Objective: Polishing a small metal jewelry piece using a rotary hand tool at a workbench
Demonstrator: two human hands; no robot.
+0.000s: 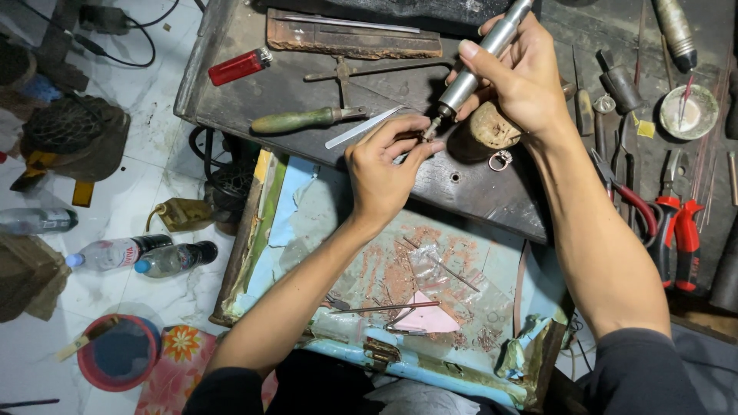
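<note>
My right hand (519, 77) grips a silver rotary handpiece (483, 58) like a pen, its tip pointing down-left. My left hand (384, 165) pinches a small metal piece (425, 136) between thumb and fingers, right at the tool's tip, over the dark workbench (307, 84). A small ring (500, 160) lies on the bench just right of my left hand, below a rounded tan block (492, 127). A slim metal file (361, 128) lies beside my left fingers.
A green-handled tool (304, 120), a red lighter (240, 66) and a rusty bar (354, 42) lie on the bench. Red-handled pliers (676, 230) and a small white dish (689, 113) sit at right. An open blue drawer (415, 284) holds scraps below. Plastic bottles (142, 255) lie on the floor.
</note>
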